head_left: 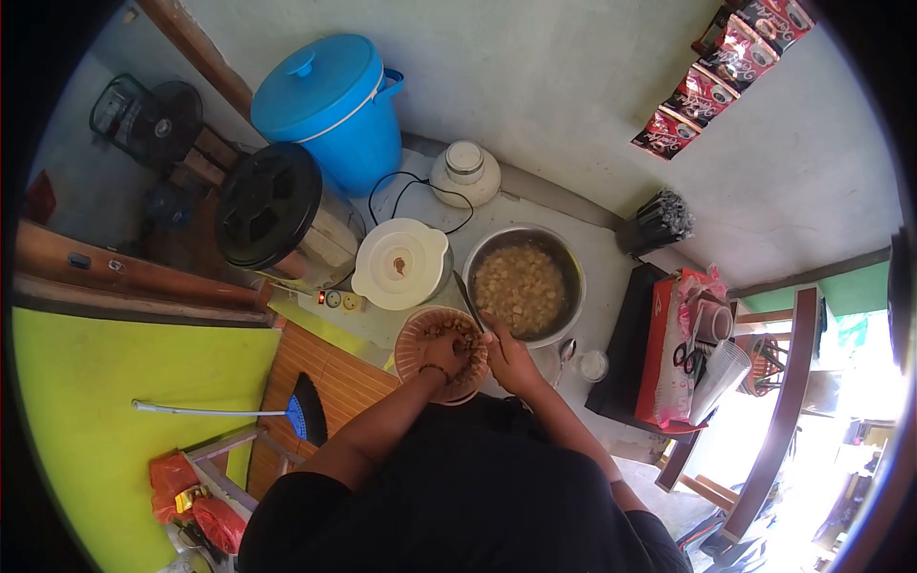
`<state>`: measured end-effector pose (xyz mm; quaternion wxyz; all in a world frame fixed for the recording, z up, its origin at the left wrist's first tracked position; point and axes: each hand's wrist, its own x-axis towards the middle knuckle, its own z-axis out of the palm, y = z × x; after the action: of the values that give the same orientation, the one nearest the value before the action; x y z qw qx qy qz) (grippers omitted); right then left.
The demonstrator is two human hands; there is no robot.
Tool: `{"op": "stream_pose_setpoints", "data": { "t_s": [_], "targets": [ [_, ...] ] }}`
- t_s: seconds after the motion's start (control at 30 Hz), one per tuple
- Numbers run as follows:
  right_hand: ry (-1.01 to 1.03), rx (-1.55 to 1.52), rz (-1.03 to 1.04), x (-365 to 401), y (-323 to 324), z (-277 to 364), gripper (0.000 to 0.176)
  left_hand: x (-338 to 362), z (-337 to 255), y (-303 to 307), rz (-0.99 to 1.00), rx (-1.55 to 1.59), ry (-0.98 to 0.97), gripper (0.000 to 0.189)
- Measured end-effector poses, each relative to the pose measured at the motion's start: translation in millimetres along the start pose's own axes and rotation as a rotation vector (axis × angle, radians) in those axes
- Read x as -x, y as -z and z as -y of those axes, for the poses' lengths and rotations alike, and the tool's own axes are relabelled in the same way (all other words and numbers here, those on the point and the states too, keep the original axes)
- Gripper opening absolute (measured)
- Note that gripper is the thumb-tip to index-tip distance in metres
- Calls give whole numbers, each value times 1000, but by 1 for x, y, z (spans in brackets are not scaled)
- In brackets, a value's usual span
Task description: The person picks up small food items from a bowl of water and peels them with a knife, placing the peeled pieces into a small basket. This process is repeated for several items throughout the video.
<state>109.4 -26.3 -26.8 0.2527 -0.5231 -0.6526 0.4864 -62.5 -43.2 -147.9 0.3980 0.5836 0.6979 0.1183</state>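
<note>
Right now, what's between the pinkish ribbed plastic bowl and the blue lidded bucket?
Head view: from pinkish bowl to blue bucket, a round, cream-lidded container, then a thin black cable.

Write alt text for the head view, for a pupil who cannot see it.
A person's left hand is in a basket of brown pieces; the right hand holds a knife beside a metal bowl of chunks in liquid.

At the table's [602,296] near edge sits the basket [405,346]. The lidded tub [382,258] stands behind it; the basin [574,277], with cubes [519,286] inside, lies behind to its right. Cooler [353,143] and jar [465,181] stand behind the tub, the cooler leftmost. The spoon [567,350] lies before the basin.
</note>
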Motion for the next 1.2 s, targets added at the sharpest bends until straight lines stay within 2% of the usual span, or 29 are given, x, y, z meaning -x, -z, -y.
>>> {"op": "stream_pose_setpoints", "data": {
  "t_s": [0.13, 0.23, 0.33, 0.43, 0.53, 0.73, 0.87, 1.03, 1.17, 1.2],
  "targets": [
    [-121, -66, 41, 4, 8, 5, 45, -4, 9, 13, 57, -41, -116, 39],
    [-206, -134, 64, 7, 18, 7, 45, 3, -12, 45, 308, 917, 267, 32],
    [-246, -209, 97, 10, 26, 14, 46, 12, -40, 74, 405, 1330, 160, 23],
    [-185, -184, 75, 11, 28, 13, 46, 10, -62, 77, 323, 1265, -11, 22],
    [-78, -87, -8, 13, 32, 15, 46, 10, -94, 72, 165, 1238, 3, 27],
    [-15, 193, -173, 15, 46, 25, 44, 1, -114, 59, 132, 1220, -186, 20],
    [-75, 241, -217, 14, 50, 20, 38, 1, -125, 56, 153, 1158, -187, 19],
    [-82, 93, -312, 0, 45, 0, 34, 3, -128, 40, 183, 1136, -232, 17],
    [-176, -224, -247, -5, 50, 1, 36, -9, -125, 36, 249, 1256, -97, 17],
    [-109, -76, -272, -5, 51, 1, 37, -11, -123, 38, 284, 1271, -47, 18]
  ]
}}
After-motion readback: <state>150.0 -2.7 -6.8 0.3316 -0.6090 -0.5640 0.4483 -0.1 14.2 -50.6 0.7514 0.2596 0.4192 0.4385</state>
